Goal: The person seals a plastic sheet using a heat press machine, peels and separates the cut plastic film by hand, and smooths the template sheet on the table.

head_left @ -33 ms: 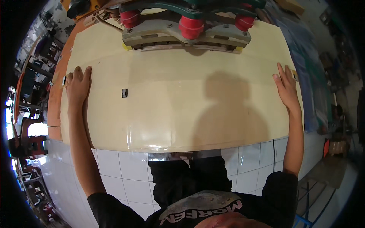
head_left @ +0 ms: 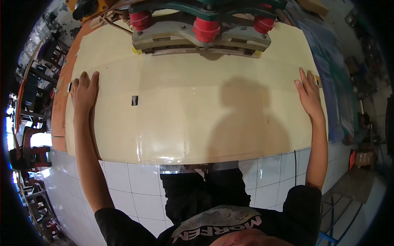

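Observation:
A broad cream sheet (head_left: pixel 176 106) covers the table in front of me, with a glossy fold or clear film along its near edge. My left hand (head_left: pixel 83 94) lies open on the sheet's left margin, fingers pointing away from me. At the right margin my right hand (head_left: pixel 309 94) rests open, fingers apart. Neither hand holds anything. Beside the left hand's outer edge is a small black-and-white piece (head_left: pixel 69 87). Next to the right fingers sits a small yellow and dark piece (head_left: pixel 317 80). A little black rectangle (head_left: pixel 134 100) lies on the sheet, right of my left hand.
Over the sheet's far side hangs a machine head with a metal bar (head_left: pixel 176 40), red cylindrical mounts (head_left: pixel 206 29) and a green frame (head_left: pixel 172 6). An orange board (head_left: pixel 59 119) borders the left; bluish plastic sheeting (head_left: pixel 334 82) lies at the right. Stools (head_left: pixel 35 158) stand far left.

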`<state>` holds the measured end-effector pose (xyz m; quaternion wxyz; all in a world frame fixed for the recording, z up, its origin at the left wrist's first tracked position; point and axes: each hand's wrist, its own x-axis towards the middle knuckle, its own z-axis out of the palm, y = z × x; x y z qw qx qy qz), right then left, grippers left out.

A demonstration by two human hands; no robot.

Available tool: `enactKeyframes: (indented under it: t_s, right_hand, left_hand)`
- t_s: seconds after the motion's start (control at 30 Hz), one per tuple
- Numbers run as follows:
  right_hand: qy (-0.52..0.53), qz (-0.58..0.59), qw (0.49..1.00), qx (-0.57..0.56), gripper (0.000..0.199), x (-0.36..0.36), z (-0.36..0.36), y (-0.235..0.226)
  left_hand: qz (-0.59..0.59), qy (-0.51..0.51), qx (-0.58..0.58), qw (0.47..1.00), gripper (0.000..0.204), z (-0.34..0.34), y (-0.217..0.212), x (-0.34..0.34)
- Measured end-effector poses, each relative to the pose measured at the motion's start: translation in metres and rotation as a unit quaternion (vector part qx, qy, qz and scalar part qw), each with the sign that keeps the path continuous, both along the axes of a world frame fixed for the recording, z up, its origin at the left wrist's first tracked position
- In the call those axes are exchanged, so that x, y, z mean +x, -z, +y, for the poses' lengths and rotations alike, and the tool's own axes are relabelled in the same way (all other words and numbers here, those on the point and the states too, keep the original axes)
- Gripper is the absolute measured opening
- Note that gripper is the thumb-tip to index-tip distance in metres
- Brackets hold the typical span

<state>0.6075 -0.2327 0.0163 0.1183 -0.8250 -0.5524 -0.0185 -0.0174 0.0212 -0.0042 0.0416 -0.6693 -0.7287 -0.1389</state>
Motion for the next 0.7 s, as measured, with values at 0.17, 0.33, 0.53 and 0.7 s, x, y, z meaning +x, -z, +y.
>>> enactKeyframes:
  t_s: [0.17, 0.33, 0.53, 0.7]
  right_hand:
    - [0.012, -0.010, 1.000, -0.012, 0.064, 0.0018, 0.0014, 0.0039]
    - [0.007, -0.016, 1.000, -0.007, 0.065, 0.0047, 0.0008, 0.0019]
    - [0.010, -0.019, 1.000, -0.012, 0.064, 0.0028, 0.0014, 0.0006]
    - [0.013, -0.010, 1.000, -0.016, 0.064, 0.0029, 0.0011, 0.0018]
  left_hand:
    - [0.002, -0.006, 0.004, 1.000, 0.078, 0.0005, 0.0045, 0.0023]
    - [-0.009, -0.013, 0.008, 1.000, 0.078, -0.0060, -0.0031, 0.0059]
    - [-0.004, -0.009, 0.009, 1.000, 0.077, -0.0042, -0.0015, 0.0058]
    - [-0.006, -0.005, 0.002, 1.000, 0.077, -0.0068, -0.0047, 0.0084]
